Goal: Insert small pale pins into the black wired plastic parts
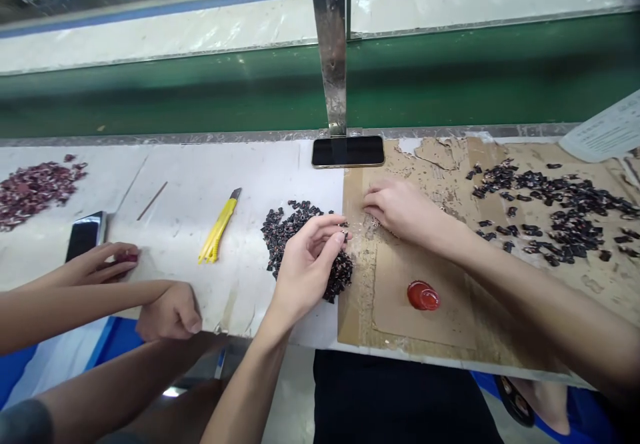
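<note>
My left grip (306, 264) is pinched on one small black piece (345, 237), above the black pile (279, 234); better I hold it lightly, by the edges. Rightward, my right grip (405, 212) bends over cardboard (354, 327); whether it holds something, I cannot tell.

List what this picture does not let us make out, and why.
In the head view:
What the right hand may hold: hidden by the hand itself.
Exact shape of the black piece in the left hand: too small.
Rest of the reddish pile: cut off by the left edge.
Wording on the plastic item: too small, blurred.
</note>
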`<state>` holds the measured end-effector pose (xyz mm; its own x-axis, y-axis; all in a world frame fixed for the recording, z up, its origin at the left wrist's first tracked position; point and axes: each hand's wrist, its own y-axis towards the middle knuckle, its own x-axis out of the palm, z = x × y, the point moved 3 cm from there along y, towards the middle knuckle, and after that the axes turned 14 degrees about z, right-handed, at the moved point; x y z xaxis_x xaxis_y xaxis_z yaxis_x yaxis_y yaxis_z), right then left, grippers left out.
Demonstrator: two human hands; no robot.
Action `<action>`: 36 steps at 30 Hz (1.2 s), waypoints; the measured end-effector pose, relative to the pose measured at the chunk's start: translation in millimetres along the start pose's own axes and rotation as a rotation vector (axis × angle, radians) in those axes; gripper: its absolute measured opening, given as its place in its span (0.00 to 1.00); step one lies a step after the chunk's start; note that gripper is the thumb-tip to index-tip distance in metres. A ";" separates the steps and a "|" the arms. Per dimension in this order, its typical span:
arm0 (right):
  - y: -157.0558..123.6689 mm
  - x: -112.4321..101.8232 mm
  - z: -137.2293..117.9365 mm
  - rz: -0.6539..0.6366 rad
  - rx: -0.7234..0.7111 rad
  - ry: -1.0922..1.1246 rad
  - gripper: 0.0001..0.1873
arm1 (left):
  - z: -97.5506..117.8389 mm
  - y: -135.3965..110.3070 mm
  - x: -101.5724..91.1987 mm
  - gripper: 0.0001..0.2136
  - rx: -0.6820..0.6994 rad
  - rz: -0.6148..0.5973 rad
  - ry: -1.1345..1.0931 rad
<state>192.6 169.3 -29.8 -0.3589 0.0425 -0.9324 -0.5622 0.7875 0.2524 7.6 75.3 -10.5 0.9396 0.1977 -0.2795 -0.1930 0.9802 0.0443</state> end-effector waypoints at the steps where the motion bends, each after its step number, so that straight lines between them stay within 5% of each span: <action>1: 1.1 0.5 -0.6 -0.003 -0.002 -0.003 0.15 | -0.1 -1.9 -2.0 0.08 -0.083 0.004 -0.120; 5: 1.0 -8.8 -2.9 0.025 0.005 0.016 0.16 | 4.3 -8.9 -6.0 0.08 -0.202 -0.009 -0.327; 9: -25.4 -42.1 -6.7 0.163 0.108 0.172 0.12 | 13.2 -19.9 -1.0 0.05 -0.274 -0.020 -0.480; 11: -53.0 -57.3 -6.9 0.313 0.384 0.601 0.08 | 18.3 -28.6 9.9 0.03 -0.352 -0.070 -0.559; 14: -96.6 -60.5 -18.7 0.345 0.584 1.168 0.03 | 25.8 -43.0 34.6 0.02 -0.489 -0.182 -0.652; 18: -128.2 -50.0 -37.9 0.265 0.665 1.440 0.05 | 32.8 -55.8 62.2 0.10 -0.583 -0.291 -0.764; 28: -135.0 -54.9 -43.0 0.464 0.474 1.140 0.10 | 38.8 -61.5 59.7 0.03 -0.352 -0.205 -0.487; 36: -140.4 -69.9 -54.1 0.550 0.477 0.880 0.12 | 47.5 -66.3 50.8 0.04 0.140 -0.092 -0.124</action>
<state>256.4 22.5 13.8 -0.9723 0.1563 -0.1738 0.1054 0.9568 0.2710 81.6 21.0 18.0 0.9807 0.0986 -0.1690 -0.0716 0.9846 0.1592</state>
